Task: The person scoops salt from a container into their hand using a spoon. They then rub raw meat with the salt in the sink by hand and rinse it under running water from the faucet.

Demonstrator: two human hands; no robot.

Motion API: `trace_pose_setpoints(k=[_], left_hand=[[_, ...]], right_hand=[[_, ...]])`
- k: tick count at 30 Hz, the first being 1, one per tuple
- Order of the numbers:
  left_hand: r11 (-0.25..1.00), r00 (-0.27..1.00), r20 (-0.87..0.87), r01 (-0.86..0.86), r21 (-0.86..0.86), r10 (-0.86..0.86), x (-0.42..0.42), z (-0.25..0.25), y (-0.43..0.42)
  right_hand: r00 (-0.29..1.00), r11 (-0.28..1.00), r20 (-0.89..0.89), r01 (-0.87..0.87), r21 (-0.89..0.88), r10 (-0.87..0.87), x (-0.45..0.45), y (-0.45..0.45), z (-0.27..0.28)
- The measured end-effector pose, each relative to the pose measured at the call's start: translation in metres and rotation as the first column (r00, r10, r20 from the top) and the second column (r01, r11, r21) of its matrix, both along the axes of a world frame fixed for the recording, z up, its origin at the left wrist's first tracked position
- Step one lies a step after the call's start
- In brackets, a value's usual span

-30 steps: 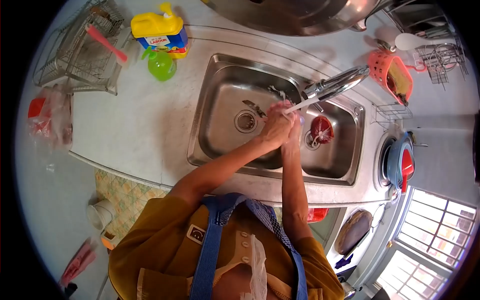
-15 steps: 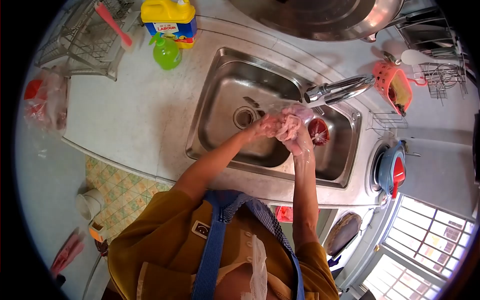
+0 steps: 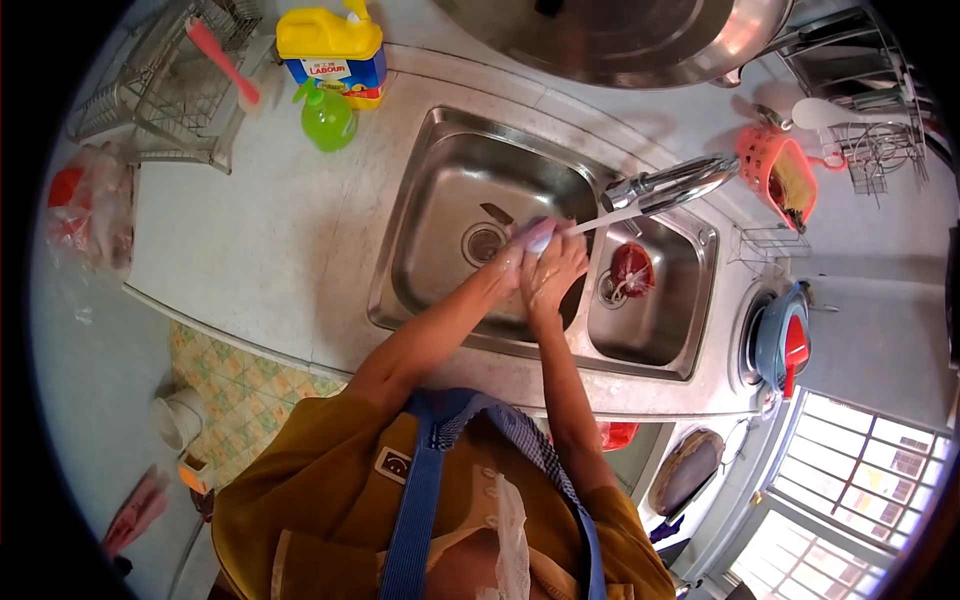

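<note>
My left hand (image 3: 508,266) is closed around a soft, wet, pinkish-purple thing (image 3: 540,232) over the large sink basin (image 3: 420,240). It has a pale shiny patch; whether it is cloth or raw meat I cannot tell. My right hand (image 3: 556,272) presses against the left one, its fingers curled over the near side of the same thing. Part of it is hidden by my fingers. From the chrome tap (image 3: 690,188), a white stream of water (image 3: 608,218) falls onto my hands.
A red bundle (image 3: 631,270) sits in the small basin beside its drain. On the counter's left stand a green pump bottle (image 3: 328,120) and a yellow-and-blue jug (image 3: 332,50). Behind the sink lies a large metal pan (image 3: 620,40); an orange basket (image 3: 775,170) is at the right.
Both hands have shifted left and down, away from the small basin. The pinkish thing, spread and crumpled before, is now bunched smaller between them. More of the red bundle shows.
</note>
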State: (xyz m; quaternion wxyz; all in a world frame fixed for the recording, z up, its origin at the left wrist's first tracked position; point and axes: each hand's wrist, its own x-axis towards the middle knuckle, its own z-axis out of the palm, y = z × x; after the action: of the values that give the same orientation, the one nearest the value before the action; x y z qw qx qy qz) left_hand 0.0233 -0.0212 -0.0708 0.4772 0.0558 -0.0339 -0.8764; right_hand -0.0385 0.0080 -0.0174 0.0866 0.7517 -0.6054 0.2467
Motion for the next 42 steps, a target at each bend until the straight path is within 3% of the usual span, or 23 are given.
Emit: trace_pose_setpoints(k=[3,5,7,10,12,14,15,17,18,20,23,24,25,28,30,31,33,34,35,37,39,40,42], left_hand=[[0.975,0.994,0.069,-0.102,0.196,0.091,-0.01,0.003,-0.001],[0.959,0.899,0.403,-0.245,0.141,0.171,-0.018,0.007,-0.007],[0.949,0.81,0.55,-0.301,0.091,0.204,-0.017,0.017,-0.009],[0.93,0.874,0.395,-0.35,0.107,0.283,0.005,0.053,-0.003],[0.907,0.844,0.345,-0.341,-0.246,0.41,-0.018,-0.063,-0.038],[0.993,0.921,-0.388,-0.08,-0.092,0.039,0.002,-0.031,-0.029],[0.993,0.922,-0.386,-0.082,-0.09,0.042,0.002,-0.012,-0.021],[0.976,0.991,0.017,-0.136,0.173,0.135,-0.004,0.016,-0.003],[0.993,0.993,0.026,-0.117,0.015,0.117,-0.004,0.0,-0.003],[0.975,0.937,0.272,-0.214,-0.06,0.222,0.0,0.036,0.01],[0.945,0.938,0.186,-0.314,0.096,0.292,-0.006,0.069,-0.003],[0.945,0.939,0.182,-0.312,0.095,0.292,-0.006,0.054,-0.015],[0.946,0.939,0.222,-0.297,0.13,0.264,-0.006,0.024,-0.03],[0.974,0.909,0.352,-0.217,-0.062,0.225,0.005,0.025,-0.027],[0.962,0.737,0.629,-0.111,-0.25,0.249,0.007,0.054,0.0],[0.901,0.574,0.704,-0.16,-0.404,0.418,-0.004,0.04,0.0],[0.871,0.597,0.689,-0.035,-0.49,0.412,0.021,0.095,0.012],[0.83,0.586,0.692,0.057,-0.555,0.422,0.034,0.102,0.014],[0.833,0.587,0.693,0.054,-0.55,0.419,0.048,0.096,0.01],[0.74,0.506,0.836,0.477,-0.474,0.21,0.074,0.083,-0.012],[0.843,0.559,0.779,0.241,-0.481,0.285,0.075,0.071,-0.017],[0.893,0.58,0.725,-0.011,-0.449,0.372,0.074,0.064,-0.02],[0.913,0.608,0.728,0.016,-0.408,0.315,0.066,0.047,-0.019]], right_hand=[[0.931,0.986,0.324,0.156,0.061,-0.168,0.0,-0.032,-0.005],[0.818,0.968,0.526,0.145,0.204,-0.233,0.0,-0.043,-0.006],[0.455,0.949,0.868,-0.128,0.287,-0.201,0.007,-0.041,0.017],[0.681,0.952,0.73,-0.261,0.161,0.063,0.014,-0.018,0.043],[0.735,0.96,0.669,-0.254,0.115,0.114,0.016,-0.002,0.016],[0.845,0.949,0.447,-0.312,-0.033,0.294,0.019,-0.005,0.02],[0.905,0.971,0.363,-0.239,0.006,0.221,0.015,-0.011,0.016],[0.956,0.999,0.287,-0.051,-0.009,0.052,0.005,-0.036,0.009],[0.87,0.954,0.461,0.032,0.297,-0.173,0.0,-0.048,0.011],[0.406,0.849,0.857,-0.279,0.448,-0.319,-0.028,-0.067,-0.015],[0.569,0.871,0.754,-0.129,0.475,-0.327,-0.014,-0.057,0.008],[0.398,0.932,0.895,-0.206,0.3,-0.2,-0.009,-0.047,-0.001],[0.434,0.935,0.891,-0.242,0.26,-0.135,0.002,-0.032,0.012],[0.344,0.953,0.934,-0.239,0.189,-0.099,0.016,-0.025,0.0],[0.317,0.946,0.914,-0.116,0.301,-0.252,0.013,-0.027,0.01],[0.139,0.964,0.978,-0.193,0.182,-0.157,0.007,-0.03,0.0],[0.322,0.97,0.945,-0.244,0.024,0.058,-0.012,-0.049,-0.02],[0.075,0.943,0.995,-0.332,-0.036,0.065,-0.011,-0.047,-0.006],[0.276,0.902,0.957,-0.387,0.193,-0.087,-0.026,-0.043,0.011],[0.138,0.822,0.961,-0.498,0.277,-0.24,-0.034,-0.037,0.021],[-0.062,0.776,0.915,-0.555,0.301,-0.399,-0.015,-0.02,0.062],[-0.06,0.777,0.915,-0.553,0.301,-0.398,-0.018,-0.018,0.062],[0.085,0.715,0.897,-0.574,0.4,-0.433,-0.021,-0.015,0.062]])
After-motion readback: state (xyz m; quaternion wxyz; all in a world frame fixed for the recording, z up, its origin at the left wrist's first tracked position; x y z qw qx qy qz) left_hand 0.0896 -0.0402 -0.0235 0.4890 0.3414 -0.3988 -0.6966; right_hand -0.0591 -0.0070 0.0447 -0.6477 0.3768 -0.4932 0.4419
